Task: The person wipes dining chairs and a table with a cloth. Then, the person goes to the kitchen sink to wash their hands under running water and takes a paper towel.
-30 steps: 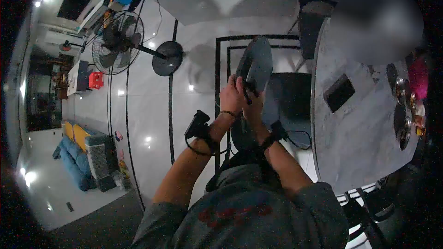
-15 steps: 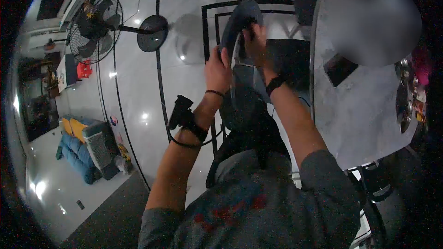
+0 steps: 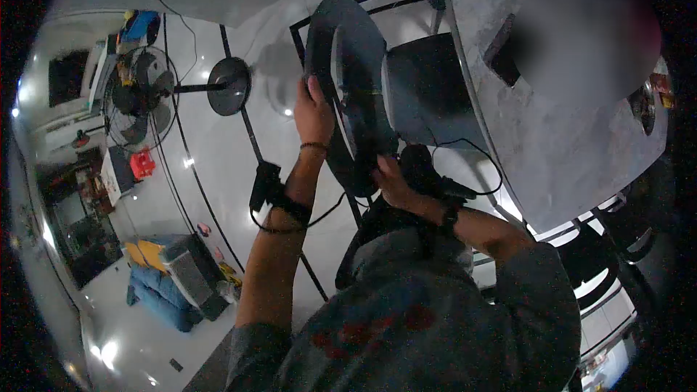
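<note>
A long, dark grey, rounded thing (image 3: 363, 51) stretches away from my lap, with a pale strip along its inner edge; it looks like a soft case, but its exact kind is unclear. My left hand (image 3: 314, 116) grips its left side near the middle, thumb pointing up along the edge. At the near end, close to my lap, my right hand (image 3: 393, 183) has its fingers pinched at the dark edge. What lies between those fingers is hidden. A black device with a cable (image 3: 267, 187) is strapped to my left forearm.
A grey table (image 3: 566, 167) stands to the right, with a dark flat object (image 3: 501, 51) on it and a blurred round patch above. A dark chair (image 3: 428, 76) is tucked beside it. To the left are a standing fan (image 3: 141, 91) and a blue cushion (image 3: 163, 297).
My right hand has moved from the far end of the grey thing down to its near end. The left hand still holds the left side. The view has turned somewhat.
</note>
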The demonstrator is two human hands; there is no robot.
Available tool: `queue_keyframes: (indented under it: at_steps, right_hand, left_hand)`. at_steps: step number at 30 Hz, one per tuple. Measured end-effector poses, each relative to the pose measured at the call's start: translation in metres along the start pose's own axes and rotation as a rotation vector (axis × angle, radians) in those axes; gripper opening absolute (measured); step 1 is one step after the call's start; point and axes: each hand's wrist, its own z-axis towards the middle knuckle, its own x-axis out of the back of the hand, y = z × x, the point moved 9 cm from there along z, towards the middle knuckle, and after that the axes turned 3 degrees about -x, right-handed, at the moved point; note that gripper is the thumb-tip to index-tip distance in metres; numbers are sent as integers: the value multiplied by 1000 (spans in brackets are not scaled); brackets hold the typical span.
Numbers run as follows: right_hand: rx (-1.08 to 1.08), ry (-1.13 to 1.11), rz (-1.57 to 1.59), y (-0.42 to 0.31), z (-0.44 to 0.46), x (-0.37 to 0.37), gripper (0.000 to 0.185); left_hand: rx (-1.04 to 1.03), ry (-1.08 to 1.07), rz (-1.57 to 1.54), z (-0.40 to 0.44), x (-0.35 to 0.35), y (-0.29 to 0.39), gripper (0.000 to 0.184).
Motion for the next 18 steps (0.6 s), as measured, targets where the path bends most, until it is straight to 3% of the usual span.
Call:
queue_keyframes:
  at_steps: [7,10,14,18]
  right_hand:
    - [134,350,-411,-25,144,59,43]
    - [118,439,-556,-21,211,95,44]
    - [38,428,-684,5,279,121,45]
    - [24,355,-729,26,270,110,47]
  left_hand:
    - [189,-99,-57,4,0,9,36]
    - [277,-164,-71,4,-4,2,42]
    - [247,-79,-80,7,-2,-3,34]
    - [218,-104,-66,9,0,5,31]
